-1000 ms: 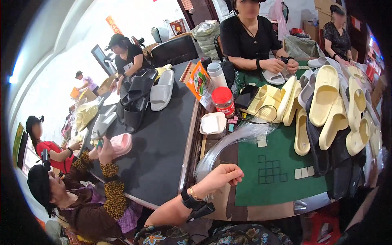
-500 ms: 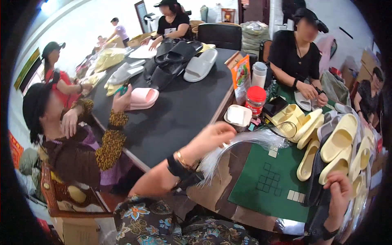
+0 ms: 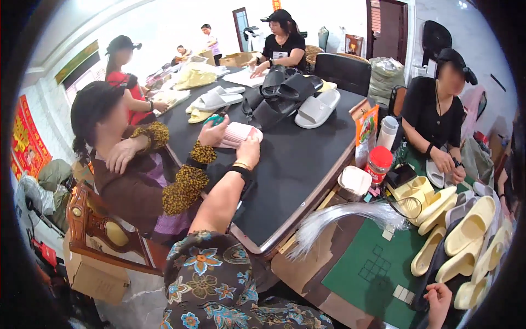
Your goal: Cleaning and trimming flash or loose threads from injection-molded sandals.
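One view, from the head, showed both of the person's hands. The left hand (image 3: 249,149) was stretched far forward over the dark surface (image 3: 307,159), its arm in a floral sleeve (image 3: 219,274) with a black band at the wrist. A pink slipper (image 3: 236,134) lay on the surface directly beyond the fingers, and the hand touched its near edge. The fingers were curled on that edge, but whether the grip had closed on the slipper could not be told from this angle. A seated co-worker's hand (image 3: 213,130) held the slipper from the other side, with a small teal object in it.

The right hand (image 3: 438,299) lay low at the lower right, beside a green mat (image 3: 372,263) and near a row of yellow slippers (image 3: 466,236). Its fingers were bent; the grip's state could not be told, and nothing showed in it.

A bundle of clear strips (image 3: 339,219) lay between the two hands, fanned out off the surface's edge. Farther off, grey slippers (image 3: 318,107) and black slippers (image 3: 279,93) rested mid-surface, and a red-lidded jar (image 3: 379,163) stood near its right corner.
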Demonstrator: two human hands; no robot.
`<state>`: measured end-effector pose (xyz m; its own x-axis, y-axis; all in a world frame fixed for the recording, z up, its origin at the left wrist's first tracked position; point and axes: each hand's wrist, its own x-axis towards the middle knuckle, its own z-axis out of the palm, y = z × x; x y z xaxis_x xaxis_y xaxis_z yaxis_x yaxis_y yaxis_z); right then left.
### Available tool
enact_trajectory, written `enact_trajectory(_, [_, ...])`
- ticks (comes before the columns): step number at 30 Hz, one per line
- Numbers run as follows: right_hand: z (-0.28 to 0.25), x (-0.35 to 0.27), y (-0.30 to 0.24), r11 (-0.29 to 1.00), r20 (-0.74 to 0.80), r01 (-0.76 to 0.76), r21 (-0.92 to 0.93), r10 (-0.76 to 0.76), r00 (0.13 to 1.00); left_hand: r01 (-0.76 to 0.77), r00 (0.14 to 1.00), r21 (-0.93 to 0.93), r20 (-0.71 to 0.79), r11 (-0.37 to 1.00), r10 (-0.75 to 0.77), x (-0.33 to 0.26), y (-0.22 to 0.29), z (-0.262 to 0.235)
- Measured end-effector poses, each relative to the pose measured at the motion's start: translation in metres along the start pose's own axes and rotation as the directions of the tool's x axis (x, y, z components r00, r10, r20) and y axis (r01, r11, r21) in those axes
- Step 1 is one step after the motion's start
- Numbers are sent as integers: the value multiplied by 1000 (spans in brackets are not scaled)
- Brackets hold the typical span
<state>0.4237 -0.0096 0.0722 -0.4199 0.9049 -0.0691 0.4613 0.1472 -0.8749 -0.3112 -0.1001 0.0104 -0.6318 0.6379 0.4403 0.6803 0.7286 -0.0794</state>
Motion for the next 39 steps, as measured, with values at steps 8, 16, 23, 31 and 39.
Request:
enact_trajectory(8, [13, -3, -13, 999, 28, 40, -12, -39, 999, -119, 981, 107, -144, 987, 133, -9, 4, -22])
enact_trajectory(16, [17, -1, -12, 998, 109, 18, -61, -11, 994, -360, 919, 143, -118, 922, 377, -40, 25, -49])
enact_trajectory(23, [48, 15, -22, 995, 46, 77, -61, -75, 996, -752, 642, -65, -299, 656, 706, -159, 144, -163])
enact_trajectory(31, [158, 73, 24, 514, 533, -517, 684, 131, 836, -965, 155, -260, -471, 31, 868, -238, 204, -252])
enact_trajectory(39, [137, 61, 40, 143, 330, -347, 927, 132, 935, -762, -279, -339, -597, -552, 752, -255, 226, -253])
